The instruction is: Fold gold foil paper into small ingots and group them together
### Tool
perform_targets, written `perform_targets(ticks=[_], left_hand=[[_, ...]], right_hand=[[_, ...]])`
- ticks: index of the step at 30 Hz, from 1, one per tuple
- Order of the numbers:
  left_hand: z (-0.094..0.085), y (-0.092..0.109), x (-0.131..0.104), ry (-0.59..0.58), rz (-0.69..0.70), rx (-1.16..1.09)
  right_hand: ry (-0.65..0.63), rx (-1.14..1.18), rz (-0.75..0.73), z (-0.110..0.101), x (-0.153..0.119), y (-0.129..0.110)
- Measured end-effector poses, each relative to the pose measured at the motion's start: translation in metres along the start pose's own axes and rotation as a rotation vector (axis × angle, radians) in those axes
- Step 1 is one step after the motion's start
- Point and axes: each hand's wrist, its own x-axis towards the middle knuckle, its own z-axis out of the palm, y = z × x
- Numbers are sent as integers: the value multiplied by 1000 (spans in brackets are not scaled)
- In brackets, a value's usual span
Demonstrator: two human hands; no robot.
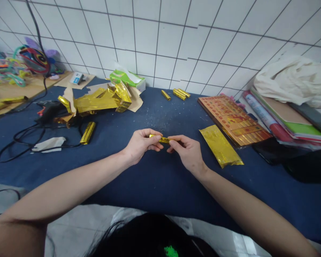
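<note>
Between my two hands, just above the blue cloth, is a small roll of gold foil paper (164, 140). My left hand (144, 144) pinches its left end between thumb and fingers. With thumb and fingertips, my right hand (186, 150) grips the right end. The fingers cover much of the roll. To the right of my right hand lies a flat sheet of gold foil paper (220, 146). Farther back, near the wall, are several finished-looking gold rolls (179, 94). Another gold roll (87, 133) rests to the left of my left hand.
Crumpled gold foil and brown paper (96, 101) lie at back left, before a green tissue pack (128, 78). A black glue gun (49, 111) with a looping cable sits left. An orange-gold patterned stack (232, 119), books (291, 117) and white cloth (294, 80) occupy the right.
</note>
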Motion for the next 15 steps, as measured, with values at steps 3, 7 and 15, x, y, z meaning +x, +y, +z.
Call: perform_targets(ticks=[3,7,15], left_hand=[[-1,-1,1,-27,7,19],[-1,-4,1,-69,14,64],[-1,-1,2,-46,15,93]], right_hand=[[-17,70,21,1,0,-1],[-41,90,32,2,0,-2],[4,99,34,1,0,-1]])
